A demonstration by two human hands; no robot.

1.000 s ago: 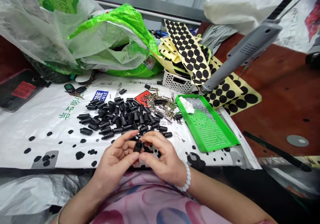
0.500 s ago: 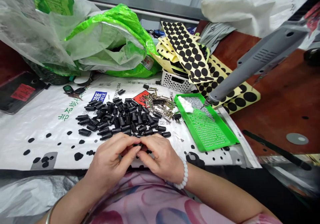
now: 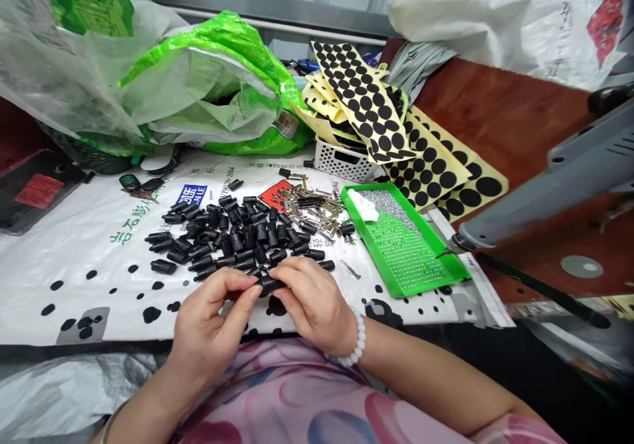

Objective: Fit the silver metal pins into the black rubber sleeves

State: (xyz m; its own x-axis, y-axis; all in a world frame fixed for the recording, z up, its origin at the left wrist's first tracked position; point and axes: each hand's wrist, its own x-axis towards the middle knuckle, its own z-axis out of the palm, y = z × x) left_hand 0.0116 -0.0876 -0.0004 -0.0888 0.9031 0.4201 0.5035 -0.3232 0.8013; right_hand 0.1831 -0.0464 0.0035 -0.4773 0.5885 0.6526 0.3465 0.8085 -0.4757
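Between my two hands is a small black plastic cylinder (image 3: 270, 285), held just in front of the pile. My left hand (image 3: 215, 318) pinches its left end between thumb and fingertips. Around its right end are the closed fingers of my right hand (image 3: 314, 305), a white bead bracelet at that wrist. Many like black cylinders (image 3: 238, 236) lie heaped beyond my fingers. Beside the heap are small metal strips (image 3: 317, 209), one of them (image 3: 350, 269) lying apart. Rows of tiny screws fill the green tray (image 3: 396, 289) on the right.
A grey electric screwdriver (image 3: 535, 186) hangs over the tray's right edge, its bit pointing left. Behind stand a white basket (image 3: 341, 160) and sheets of black round stickers (image 3: 366, 100). Green and clear plastic bags (image 3: 212, 94) fill the back left. Keys (image 3: 143, 185) lie at left.
My hands have drawn slightly apart, and the black cylinder now shows between them. The screwdriver has swung right, away from the tray's middle. The whole view has shifted a little.
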